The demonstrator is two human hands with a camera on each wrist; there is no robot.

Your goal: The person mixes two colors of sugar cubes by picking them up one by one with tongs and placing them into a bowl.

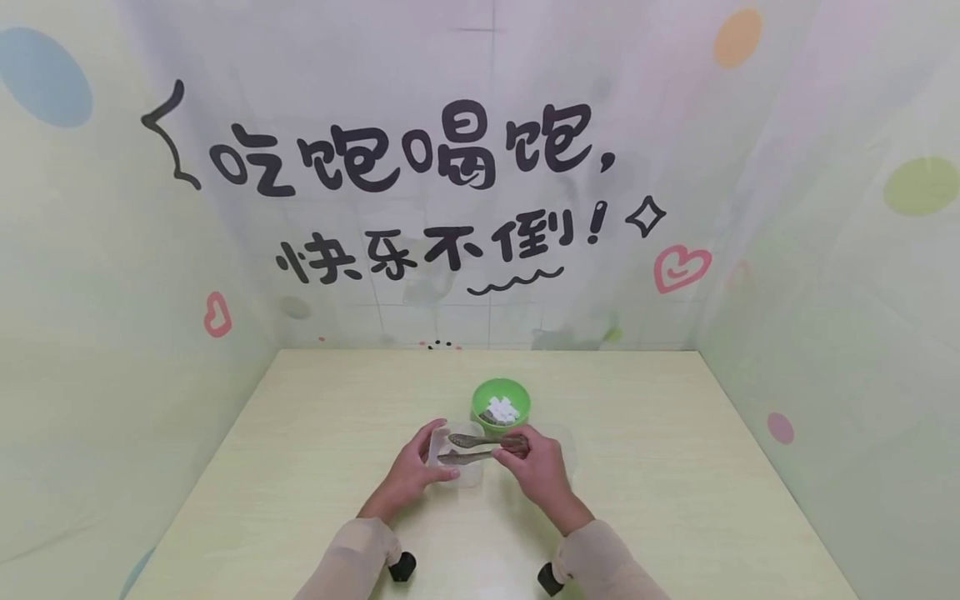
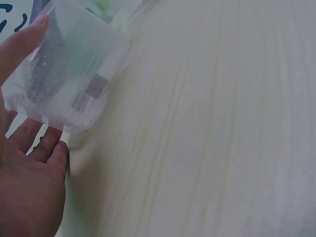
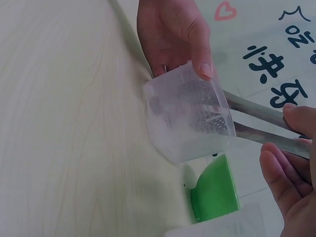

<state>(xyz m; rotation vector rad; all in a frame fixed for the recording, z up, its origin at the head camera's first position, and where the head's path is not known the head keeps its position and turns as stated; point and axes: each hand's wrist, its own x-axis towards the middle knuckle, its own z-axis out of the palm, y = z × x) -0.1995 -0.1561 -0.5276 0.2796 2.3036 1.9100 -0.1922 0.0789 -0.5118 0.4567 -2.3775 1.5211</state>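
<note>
My left hand (image 1: 408,468) holds a clear plastic box (image 1: 468,478) by its side, thumb at the front rim. In the right wrist view the box (image 3: 173,133) rests on the tabletop. My right hand (image 1: 542,471) grips a pair of metal tongs (image 1: 472,439) near the hinged end. The two arms of the tongs stand apart, and their perforated tips (image 3: 215,124) show through the box wall, inside it. Just behind the box is a green bowl (image 1: 480,398) with several small white chunks (image 1: 502,408) and a dark patch at its near side.
A flat clear plastic piece (image 1: 564,446), perhaps a lid, lies right of the bowl, partly behind my right hand. The pale wooden table (image 1: 315,475) is enclosed by printed fabric walls (image 1: 480,308) at the back and both sides.
</note>
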